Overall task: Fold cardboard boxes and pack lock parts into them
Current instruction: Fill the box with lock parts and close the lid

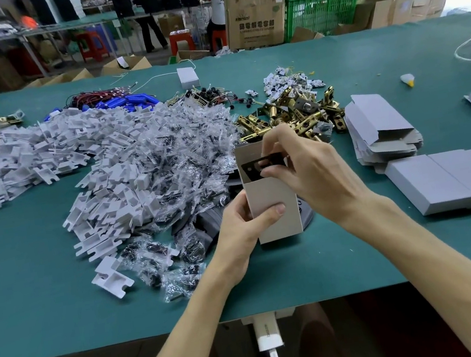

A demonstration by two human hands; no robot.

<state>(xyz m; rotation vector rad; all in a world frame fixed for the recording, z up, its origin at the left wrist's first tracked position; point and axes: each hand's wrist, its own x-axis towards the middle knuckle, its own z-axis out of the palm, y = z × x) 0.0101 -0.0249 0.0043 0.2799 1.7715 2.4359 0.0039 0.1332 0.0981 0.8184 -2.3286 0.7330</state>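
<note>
Fingers (pixel 275 169) of the right hand (pixel 310 173) pinch a black plate (pixel 257 166) inside the open box (pixel 271 200); left hand (pixel 244 226) grips the box.

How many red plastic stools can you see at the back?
3 red plastic stools: one far left, one in the middle, one just right of it behind a standing person. Others may be hidden.

Both bare forearms are being extended forward from the lower edge of view, converging toward the middle. The left hand (pixel 243 226) is being held low, fingers curled in a closed grip, thumb laid flat across the front. The right hand (pixel 302 165) is being held higher, wrist bent downward, fingertips (pixel 269 170) being pinched together.
</note>
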